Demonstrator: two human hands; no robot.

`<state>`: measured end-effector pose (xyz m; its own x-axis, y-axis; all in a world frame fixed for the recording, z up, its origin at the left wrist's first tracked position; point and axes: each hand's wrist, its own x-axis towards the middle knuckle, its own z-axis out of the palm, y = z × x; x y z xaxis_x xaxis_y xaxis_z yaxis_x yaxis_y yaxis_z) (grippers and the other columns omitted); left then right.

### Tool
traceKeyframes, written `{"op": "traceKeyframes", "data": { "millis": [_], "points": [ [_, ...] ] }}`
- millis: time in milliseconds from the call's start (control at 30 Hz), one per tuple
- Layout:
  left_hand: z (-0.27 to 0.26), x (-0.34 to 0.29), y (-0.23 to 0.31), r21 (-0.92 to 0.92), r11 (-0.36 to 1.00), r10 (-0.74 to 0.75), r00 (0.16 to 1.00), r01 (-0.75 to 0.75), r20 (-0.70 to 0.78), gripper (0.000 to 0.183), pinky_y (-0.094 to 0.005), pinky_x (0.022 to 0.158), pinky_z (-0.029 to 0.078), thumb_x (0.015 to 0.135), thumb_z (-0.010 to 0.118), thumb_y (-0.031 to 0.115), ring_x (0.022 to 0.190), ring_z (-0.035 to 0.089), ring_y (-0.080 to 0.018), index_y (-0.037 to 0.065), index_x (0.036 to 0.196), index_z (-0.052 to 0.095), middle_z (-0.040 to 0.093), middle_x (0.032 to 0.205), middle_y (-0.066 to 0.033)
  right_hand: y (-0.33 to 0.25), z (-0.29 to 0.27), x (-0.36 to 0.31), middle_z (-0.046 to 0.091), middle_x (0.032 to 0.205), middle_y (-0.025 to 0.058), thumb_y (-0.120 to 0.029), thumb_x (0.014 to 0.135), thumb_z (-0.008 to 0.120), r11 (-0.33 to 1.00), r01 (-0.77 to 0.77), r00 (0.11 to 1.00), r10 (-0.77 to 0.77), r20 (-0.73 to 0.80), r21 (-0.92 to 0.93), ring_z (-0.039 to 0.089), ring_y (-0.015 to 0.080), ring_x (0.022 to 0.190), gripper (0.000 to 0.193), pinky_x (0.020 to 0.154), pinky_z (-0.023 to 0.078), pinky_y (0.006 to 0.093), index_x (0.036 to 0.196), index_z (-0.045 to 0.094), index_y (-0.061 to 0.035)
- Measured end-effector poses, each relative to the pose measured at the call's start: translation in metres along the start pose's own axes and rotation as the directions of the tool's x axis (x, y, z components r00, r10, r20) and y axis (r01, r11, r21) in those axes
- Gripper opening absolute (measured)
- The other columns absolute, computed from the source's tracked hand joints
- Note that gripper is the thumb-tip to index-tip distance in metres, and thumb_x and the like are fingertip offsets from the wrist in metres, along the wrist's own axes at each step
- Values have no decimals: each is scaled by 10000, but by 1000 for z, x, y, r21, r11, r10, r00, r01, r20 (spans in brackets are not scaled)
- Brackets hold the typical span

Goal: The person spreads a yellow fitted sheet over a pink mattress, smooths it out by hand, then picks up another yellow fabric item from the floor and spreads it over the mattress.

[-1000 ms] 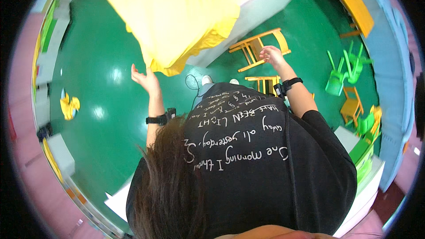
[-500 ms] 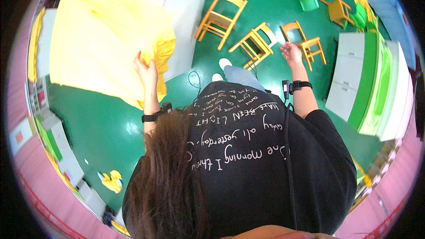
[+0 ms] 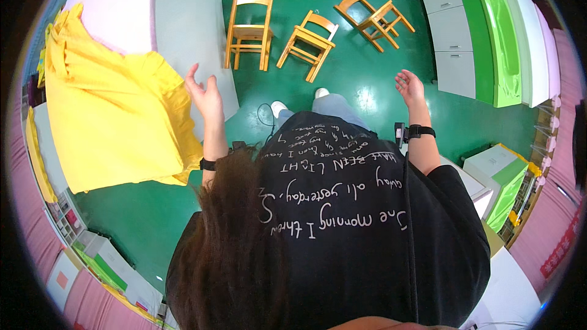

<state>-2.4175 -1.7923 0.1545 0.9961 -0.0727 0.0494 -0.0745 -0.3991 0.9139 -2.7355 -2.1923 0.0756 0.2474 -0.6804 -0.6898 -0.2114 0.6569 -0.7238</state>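
My left hand [image 3: 206, 95] is raised with thumb and fingers apart, holding nothing. It is nearest to a large yellow cloth [image 3: 116, 110], which drapes over the side and near end of a white block-like piece of furniture [image 3: 189, 30]. In the picture the hand's fingertips lie just right of the cloth's gathered edge; whether they touch it I cannot tell. Out to the right, my right hand [image 3: 411, 88] hangs in the air over the green floor, its fingers loosely bent and apart, with nothing in it.
Ahead stand two small wooden chairs, one [image 3: 249, 30] beside the white furniture and one [image 3: 309, 43] right of it. A third chair [image 3: 376, 21] is tipped over. At right is a green-topped cabinet [image 3: 452, 33]; a white-and-green cabinet [image 3: 498, 177] stands nearer.
My view has turned to the right, so chairs and cabinet appear further left. The yellow cloth now shows lower, uncovering more of the white furniture. Both hands stay empty.
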Motion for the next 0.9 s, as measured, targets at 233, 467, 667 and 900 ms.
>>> {"op": "traceKeyframes", "data": {
  "millis": [233, 467, 667, 900],
  "points": [
    [111, -29, 44, -460, 823, -151, 909, 333, 388, 180, -281, 774, 441, 841, 447, 39, 914, 553, -157, 22, 1001, 527, 576, 972, -77, -38, -45, 52, 574, 860, 72, -169, 851, 494, 999, -37, 991, 36, 131, 4, 570, 208, 778, 190, 648, 446, 321, 994, 514, -45],
    [258, -69, 96, -462, 827, -178, 929, 321, 325, 140, -246, 709, 450, 823, 469, 28, 827, 571, -135, 39, 933, 555, 593, 870, -46, -121, -122, 143, 579, 830, 65, -172, 849, 503, 994, 2, 979, 21, 204, -109, 577, 192, 743, 176, 637, 443, 306, 976, 534, -54],
    [338, -82, 175, -412, 901, 130, 819, 138, 559, 165, -211, 718, 425, 850, 449, 7, 819, 557, -100, 23, 961, 570, 593, 874, -34, -186, -164, 196, 567, 806, 62, -159, 843, 511, 997, 28, 991, -18, 134, -69, 567, 184, 740, 173, 627, 435, 303, 969, 536, -43],
    [360, -43, 189, -408, 900, 49, 895, 154, 444, 151, -217, 714, 429, 861, 437, 32, 822, 555, -91, 35, 938, 567, 584, 856, -24, -206, -135, 253, 552, 800, 70, -147, 835, 519, 996, -29, 987, 14, 161, 89, 553, 200, 731, 179, 604, 425, 319, 970, 530, -30]
  ]
}}
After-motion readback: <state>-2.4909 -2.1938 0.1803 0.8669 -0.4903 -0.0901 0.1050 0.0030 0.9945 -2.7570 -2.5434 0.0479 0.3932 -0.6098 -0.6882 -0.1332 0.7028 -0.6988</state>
